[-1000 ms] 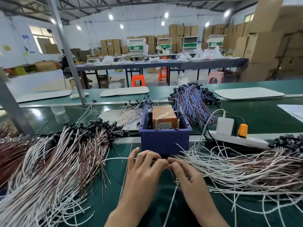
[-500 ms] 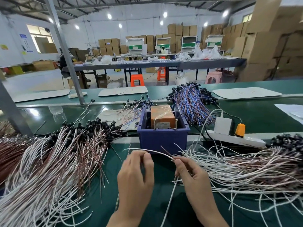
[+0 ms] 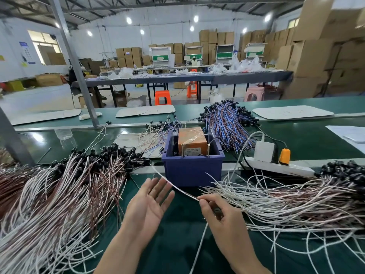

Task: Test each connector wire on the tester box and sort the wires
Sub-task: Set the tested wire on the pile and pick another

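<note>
**Before the blue bin (image 3: 192,171), one white wire (image 3: 177,187) pinched**

The right hand (image 3: 219,218) pinches the white wire between thumb and fingertips. The strand slants up-left past the left hand (image 3: 148,204), which lies palm-up, fingers spread, holding nothing. Just beyond both hands is the blue bin, with the orange tester box (image 3: 190,140) inside. Wire heaps flank them: the left heap (image 3: 59,194) and the right heap (image 3: 286,198).

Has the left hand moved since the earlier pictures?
Yes. The left hand has drawn back from the blue box, shifting left and toward the person; it is open, palm up. The right hand pinches a wire.
</note>
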Available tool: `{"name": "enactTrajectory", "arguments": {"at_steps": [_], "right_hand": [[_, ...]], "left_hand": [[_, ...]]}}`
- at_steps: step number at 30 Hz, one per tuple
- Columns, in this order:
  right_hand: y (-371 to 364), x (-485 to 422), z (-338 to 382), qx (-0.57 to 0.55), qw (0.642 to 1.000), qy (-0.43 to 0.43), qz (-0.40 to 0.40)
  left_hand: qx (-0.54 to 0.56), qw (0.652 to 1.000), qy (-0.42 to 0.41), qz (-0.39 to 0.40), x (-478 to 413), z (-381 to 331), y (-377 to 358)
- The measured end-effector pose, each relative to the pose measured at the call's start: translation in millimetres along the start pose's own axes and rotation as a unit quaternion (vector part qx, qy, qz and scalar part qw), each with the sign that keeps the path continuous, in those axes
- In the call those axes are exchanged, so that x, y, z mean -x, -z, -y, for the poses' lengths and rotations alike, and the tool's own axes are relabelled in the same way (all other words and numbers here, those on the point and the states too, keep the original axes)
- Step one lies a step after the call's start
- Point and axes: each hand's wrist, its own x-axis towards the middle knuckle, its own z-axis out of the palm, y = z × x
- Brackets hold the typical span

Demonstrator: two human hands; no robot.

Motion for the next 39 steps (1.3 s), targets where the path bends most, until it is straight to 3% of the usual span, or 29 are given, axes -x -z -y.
{"name": "enactTrajectory", "arguments": {"at_steps": [4, 8, 10, 13, 21, 26, 39], "right_hand": [[-1, 1, -1, 0.028, 0.999, 0.020, 0.004], [-2, 0, -3, 0.023, 0.999, 0.022, 0.005], [-3, -1, -3, 0.019, 1.000, 0.022, -0.005], [-1, -5, -4, -0.002, 0.998, 0.012, -0.067], [-10, -36, -10, -0.009, 0.978, -0.003, -0.208], [-17, -54, -13, -0.036, 0.971, 0.000, -0.238], [-17, -54, -13, -0.069, 0.971, -0.021, -0.228]], "left_hand": [[-0.011, 1.000, -0.014, -0.008, -4, -2, 6], [-0.132, 0.982, -0.123, -0.048, -10, 5, 13], [-0.255, 0.937, -0.223, -0.085, -12, 10, 17], [-0.400, 0.842, -0.343, -0.119, -12, 18, 22], [-0.505, 0.715, -0.463, -0.138, -22, 34, 9], [-0.519, 0.692, -0.484, -0.133, -34, 38, 1], [-0.515, 0.694, -0.489, -0.118, -40, 39, 6]]}}
